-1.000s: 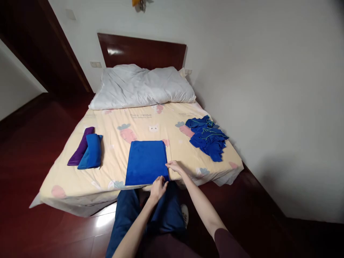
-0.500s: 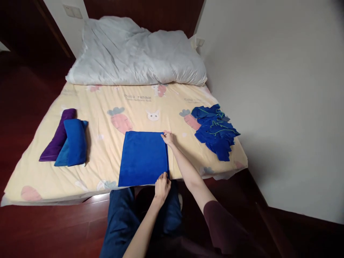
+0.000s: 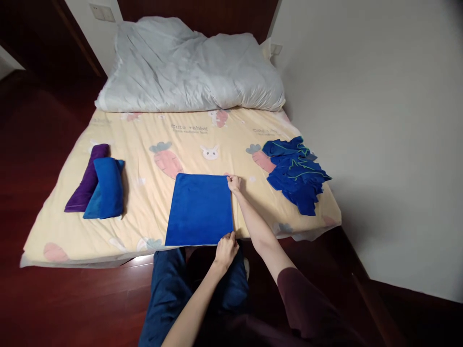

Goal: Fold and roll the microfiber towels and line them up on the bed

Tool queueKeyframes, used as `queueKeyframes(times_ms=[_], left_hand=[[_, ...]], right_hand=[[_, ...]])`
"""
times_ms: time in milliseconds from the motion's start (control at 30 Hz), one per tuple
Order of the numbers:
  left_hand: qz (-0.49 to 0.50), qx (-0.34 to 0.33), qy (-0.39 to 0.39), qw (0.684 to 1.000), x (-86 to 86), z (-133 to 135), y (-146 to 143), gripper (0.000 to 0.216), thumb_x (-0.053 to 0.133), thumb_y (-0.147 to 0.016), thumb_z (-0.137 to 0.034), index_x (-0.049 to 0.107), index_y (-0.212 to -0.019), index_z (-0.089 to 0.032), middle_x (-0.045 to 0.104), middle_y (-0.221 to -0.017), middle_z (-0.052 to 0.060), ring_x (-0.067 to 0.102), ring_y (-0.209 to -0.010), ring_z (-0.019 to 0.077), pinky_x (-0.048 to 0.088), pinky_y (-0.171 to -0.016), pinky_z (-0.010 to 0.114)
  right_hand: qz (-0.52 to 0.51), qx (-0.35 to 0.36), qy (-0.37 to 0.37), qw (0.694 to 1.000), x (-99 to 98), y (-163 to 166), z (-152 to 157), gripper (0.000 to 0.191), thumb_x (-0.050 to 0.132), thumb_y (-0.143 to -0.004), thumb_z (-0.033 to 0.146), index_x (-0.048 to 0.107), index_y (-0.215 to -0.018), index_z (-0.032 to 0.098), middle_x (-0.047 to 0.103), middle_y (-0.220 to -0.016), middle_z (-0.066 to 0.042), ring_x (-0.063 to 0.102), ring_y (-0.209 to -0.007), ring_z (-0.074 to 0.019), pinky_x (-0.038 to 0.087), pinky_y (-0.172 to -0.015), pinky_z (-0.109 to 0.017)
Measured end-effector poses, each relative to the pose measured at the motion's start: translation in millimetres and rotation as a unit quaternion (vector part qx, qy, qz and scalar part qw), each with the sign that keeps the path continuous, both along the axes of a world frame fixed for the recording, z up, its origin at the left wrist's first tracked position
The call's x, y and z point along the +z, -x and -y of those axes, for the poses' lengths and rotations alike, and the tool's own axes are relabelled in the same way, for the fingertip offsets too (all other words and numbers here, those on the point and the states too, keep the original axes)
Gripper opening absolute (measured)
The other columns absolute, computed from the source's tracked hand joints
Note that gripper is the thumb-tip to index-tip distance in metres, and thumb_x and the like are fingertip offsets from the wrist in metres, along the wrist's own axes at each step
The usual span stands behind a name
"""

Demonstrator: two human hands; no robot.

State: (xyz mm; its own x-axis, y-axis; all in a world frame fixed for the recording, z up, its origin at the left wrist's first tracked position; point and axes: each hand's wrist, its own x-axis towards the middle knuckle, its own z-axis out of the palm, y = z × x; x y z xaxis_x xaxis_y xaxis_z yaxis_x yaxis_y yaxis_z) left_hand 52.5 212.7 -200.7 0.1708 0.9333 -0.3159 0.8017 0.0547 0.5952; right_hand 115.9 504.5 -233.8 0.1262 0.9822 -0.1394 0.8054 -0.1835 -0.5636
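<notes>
A blue towel (image 3: 200,209), doubled into a near square, lies flat along the bed's front edge. My left hand (image 3: 227,250) pinches its near right corner. At the far right corner, the fingers of my right hand (image 3: 234,183) are closed on the same cloth. To the left, a folded blue towel (image 3: 109,188) rests partly over a folded purple towel (image 3: 89,180). A crumpled heap of blue cloths (image 3: 294,173), some with green edging, lies to the right.
The bed (image 3: 141,180) has a yellow sheet printed with carrots and rabbits. A bundled pale grey quilt (image 3: 191,72) lies across its head end. A white wall (image 3: 379,120) stands close on the right, and dark red floor (image 3: 83,303) surrounds the bed.
The towel's right edges, which were slightly apart, now lie lined up under my hands. Both hands keep hold of the right corners. The whole view has shifted slightly.
</notes>
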Motion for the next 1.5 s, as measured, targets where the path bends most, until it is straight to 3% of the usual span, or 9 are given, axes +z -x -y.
queueKeyframes(times_ms=[233, 400, 567, 733, 933, 1067, 1267, 1400, 1500], left_hand=[[0.013, 0.023, -0.169, 0.985, -4.0, -27, 73, 0.031, 0.04, -0.103, -0.026, 0.06, -0.126, -0.018, 0.067, -0.128, 0.014, 0.061, -0.123, 0.0255, 0.05, -0.105, 0.041], [-0.11, 0.078, -0.213, 0.968, -9.8, -94, 165, 0.048, 0.042, -0.101, -0.032, 0.053, -0.144, -0.012, 0.043, -0.159, 0.018, 0.036, -0.151, 0.033, 0.035, -0.123, 0.051], [-0.164, 0.104, -0.17, 0.966, -3.0, -180, 227, 0.052, 0.037, -0.101, -0.027, 0.05, -0.147, -0.008, 0.043, -0.159, 0.019, 0.039, -0.15, 0.032, 0.038, -0.121, 0.047], [-0.164, 0.074, -0.165, 0.97, -18.6, -230, 247, 0.057, 0.032, -0.103, -0.032, 0.042, -0.154, -0.009, 0.035, -0.165, 0.016, 0.026, -0.156, 0.0308, 0.026, -0.127, 0.05], [-0.162, 0.099, -0.199, 0.961, -55.8, -225, 240, 0.066, 0.026, -0.104, -0.046, 0.033, -0.16, -0.011, 0.024, -0.169, 0.012, 0.016, -0.159, 0.0265, 0.011, -0.13, 0.049], [-0.155, 0.098, -0.21, 0.96, -56.3, -224, 239, 0.066, 0.026, -0.104, -0.046, 0.033, -0.16, -0.012, 0.026, -0.169, 0.013, 0.016, -0.159, 0.0268, 0.011, -0.13, 0.05], [-0.151, 0.06, -0.175, 0.971, -32.9, -248, 266, 0.05, 0.038, -0.1, -0.039, 0.06, -0.138, -0.016, 0.053, -0.151, 0.015, 0.044, -0.141, 0.0324, 0.035, -0.118, 0.053], [-0.147, -0.029, -0.116, 0.982, -20.3, -282, 295, 0.035, 0.055, -0.087, -0.028, 0.071, -0.115, -0.015, 0.068, -0.128, 0.014, 0.059, -0.123, 0.0289, 0.044, -0.111, 0.044], [-0.127, -0.047, -0.056, 0.989, -12.8, -301, 306, 0.026, 0.061, -0.08, -0.026, 0.073, -0.103, -0.018, 0.076, -0.105, 0.008, 0.068, -0.103, 0.0253, 0.053, -0.098, 0.036]], right_hand=[[0.081, 0.167, -0.191, 0.964, 11.3, 15, 59, 0.044, 0.041, -0.105, 0.032, 0.057, -0.143, 0.017, 0.056, -0.15, -0.014, 0.045, -0.142, -0.0264, 0.035, -0.118, -0.044], [0.121, 0.209, -0.14, 0.96, -5.3, 20, 92, 0.054, 0.036, -0.106, 0.04, 0.046, -0.154, 0.017, 0.035, -0.166, -0.012, 0.026, -0.155, -0.0289, 0.021, -0.126, -0.051], [0.138, 0.201, -0.093, 0.965, -21.7, 20, 91, 0.06, 0.031, -0.107, 0.045, 0.037, -0.16, 0.018, 0.025, -0.169, -0.012, 0.017, -0.158, -0.0307, 0.018, -0.127, -0.055], [0.145, 0.182, -0.123, 0.965, -29.0, 21, 93, 0.061, 0.027, -0.108, 0.046, 0.032, -0.162, 0.019, 0.018, -0.172, -0.009, 0.012, -0.16, -0.0272, 0.013, -0.129, -0.053], [0.147, 0.175, -0.126, 0.965, -34.1, 21, 88, 0.062, 0.029, -0.107, 0.047, 0.03, -0.163, 0.019, 0.018, -0.172, -0.009, 0.013, -0.16, -0.0268, 0.012, -0.129, -0.05], [0.142, 0.174, -0.12, 0.967, -30.4, 19, 85, 0.062, 0.033, -0.106, 0.045, 0.03, -0.162, 0.019, 0.018, -0.172, -0.009, 0.014, -0.159, -0.0291, 0.013, -0.128, -0.054], [0.072, 0.129, -0.102, 0.984, -15.4, 11, 44, 0.054, 0.048, -0.102, 0.036, 0.046, -0.152, 0.018, 0.042, -0.16, -0.015, 0.033, -0.15, -0.0341, 0.027, -0.123, -0.059], [-0.006, 0.069, -0.033, 0.997, -11.2, 9, -12, 0.026, 0.058, -0.094, 0.019, 0.069, -0.117, 0.011, 0.069, -0.121, -0.016, 0.06, -0.125, -0.0282, 0.043, -0.115, -0.044], [-0.054, 0.068, 0.051, 0.995, -6.0, 7, -40, 0.01, 0.075, -0.085, 0.023, 0.071, -0.089, 0.015, 0.071, -0.086, -0.008, 0.07, -0.094, -0.0255, 0.057, -0.096, -0.042]])
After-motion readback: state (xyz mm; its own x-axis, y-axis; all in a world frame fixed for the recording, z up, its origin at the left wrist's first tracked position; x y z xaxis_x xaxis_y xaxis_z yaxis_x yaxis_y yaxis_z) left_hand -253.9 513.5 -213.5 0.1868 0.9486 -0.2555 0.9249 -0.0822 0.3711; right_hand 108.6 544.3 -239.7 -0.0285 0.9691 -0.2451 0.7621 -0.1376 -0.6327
